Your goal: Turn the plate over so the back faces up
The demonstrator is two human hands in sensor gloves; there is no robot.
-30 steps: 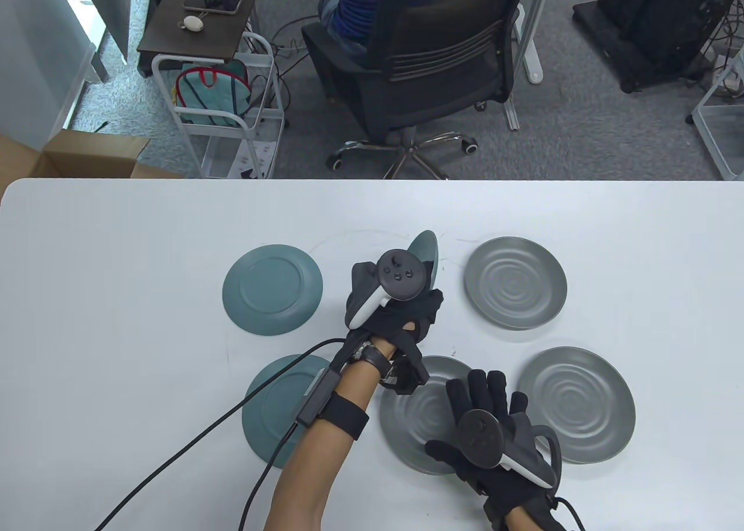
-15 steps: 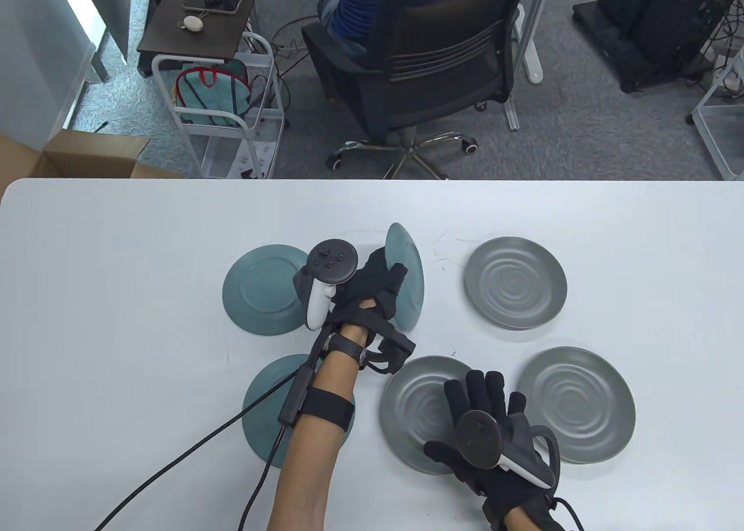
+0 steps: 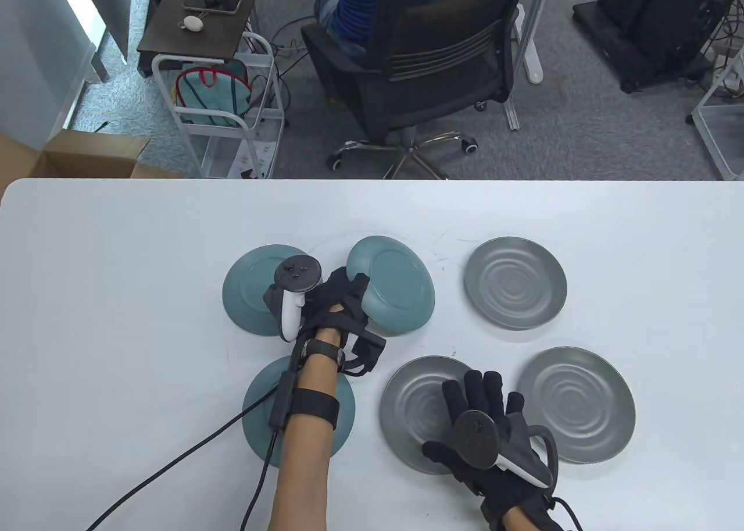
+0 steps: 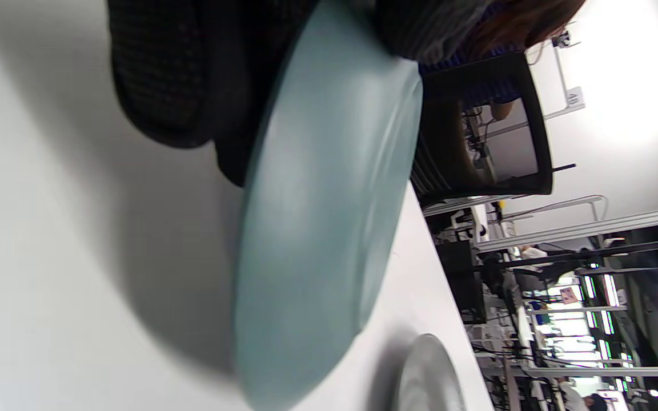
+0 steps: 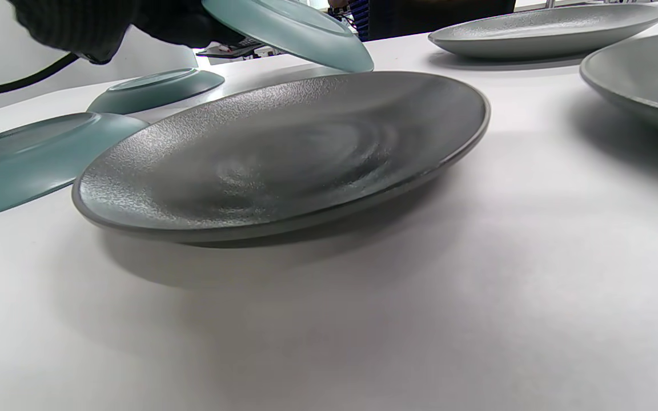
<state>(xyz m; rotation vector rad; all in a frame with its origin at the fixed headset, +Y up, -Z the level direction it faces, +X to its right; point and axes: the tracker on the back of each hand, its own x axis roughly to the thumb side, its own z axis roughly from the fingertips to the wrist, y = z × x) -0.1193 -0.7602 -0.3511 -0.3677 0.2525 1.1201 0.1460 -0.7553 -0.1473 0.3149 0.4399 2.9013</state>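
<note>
My left hand point(image 3: 340, 298) grips the left rim of a teal plate point(image 3: 395, 289), held back side up and tilted a little above the table; the plate fills the left wrist view point(image 4: 317, 228), with a shadow under it, and its edge shows in the right wrist view point(image 5: 289, 31). Two other teal plates point(image 3: 256, 289) point(image 3: 261, 414) lie back up on the left. My right hand point(image 3: 485, 414) lies flat with fingers spread over the near grey plate point(image 3: 415, 406), which sits face up and also shows in the right wrist view point(image 5: 283, 154).
Two more grey plates point(image 3: 515, 282) point(image 3: 581, 403) lie face up on the right of the white table point(image 3: 116, 275). A cable point(image 3: 192, 449) runs from my left forearm to the bottom edge. An office chair point(image 3: 418, 66) stands beyond the far table edge.
My left hand turned the teal plate from standing on edge to back side up and lowered it toward the table, moving left. My right hand stayed over the grey plate.
</note>
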